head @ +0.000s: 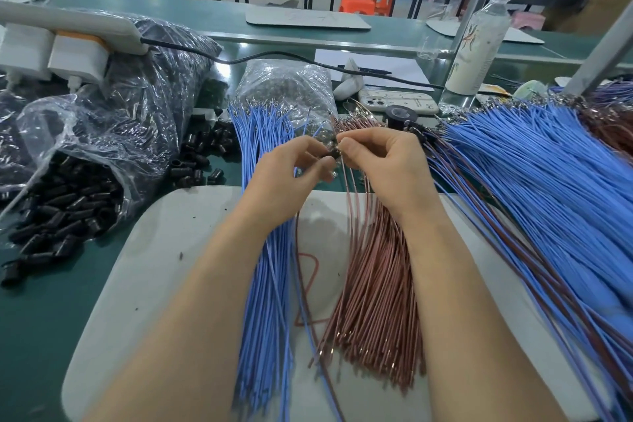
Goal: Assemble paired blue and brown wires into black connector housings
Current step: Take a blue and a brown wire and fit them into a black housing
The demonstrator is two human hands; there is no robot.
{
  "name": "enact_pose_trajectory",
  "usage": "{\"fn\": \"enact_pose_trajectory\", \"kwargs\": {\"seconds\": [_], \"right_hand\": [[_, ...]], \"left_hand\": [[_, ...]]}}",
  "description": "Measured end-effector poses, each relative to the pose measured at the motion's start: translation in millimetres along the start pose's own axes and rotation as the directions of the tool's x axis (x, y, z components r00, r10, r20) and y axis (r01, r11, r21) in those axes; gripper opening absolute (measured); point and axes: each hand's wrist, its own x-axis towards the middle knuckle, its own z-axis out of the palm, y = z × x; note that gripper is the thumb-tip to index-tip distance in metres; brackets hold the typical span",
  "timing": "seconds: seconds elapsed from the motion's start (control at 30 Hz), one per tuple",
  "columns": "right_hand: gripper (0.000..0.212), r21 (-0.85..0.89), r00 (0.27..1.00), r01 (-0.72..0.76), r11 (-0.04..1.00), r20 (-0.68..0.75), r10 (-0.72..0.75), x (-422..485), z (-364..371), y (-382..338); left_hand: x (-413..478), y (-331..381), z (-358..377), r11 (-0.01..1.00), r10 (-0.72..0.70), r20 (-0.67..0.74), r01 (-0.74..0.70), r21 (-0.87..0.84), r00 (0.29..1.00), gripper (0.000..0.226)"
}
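The left hand [291, 168] and right hand [380, 161] meet fingertip to fingertip above the bench. The left thumb and forefinger pinch a small black connector housing [334, 156]. The right hand's fingers are curled and pinch the end of a thin brown wire [346, 192] right at the housing's open side; the contact itself is too small to make out. That wire hangs down from between the hands.

Under the left hand and forearm lies a fanned bundle of blue wires [263, 284]. Under the right forearm lies a bundle of brown wires [373, 284]. Both rest on a grey mat [171, 250].

Just left of the left hand, loose housings [202, 154] are scattered on the green bench [34, 319]. Further left, an open plastic bag [85, 147] spills more of them. Beyond the hands stands a tied clear bag [284, 86] of small dark parts.

Right of the right hand spreads a big heap of joined blue and brown wires [531, 175]. Beyond it are a roll of black tape [399, 113], a phone [400, 101] and a clear bottle [479, 41].
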Motion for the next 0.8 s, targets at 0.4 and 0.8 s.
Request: {"fn": "enact_pose_trajectory", "kwargs": {"seconds": [0.4,0.8], "right_hand": [[0.014,0.337,0.991,-0.131,0.933,0.053,0.12,2.0,11.0,10.0],[0.013,-0.009,0.992,0.095,0.995,-0.087,-0.095,0.5,8.4,8.2]], "left_hand": [[-2.2,2.8,5.0,0.997,0.006,-0.022,-0.008,-0.079,1.0,0.006],[0.8,-1.7,5.3,1.0,-0.025,0.001,0.025,-0.005,1.0,0.008]]}}
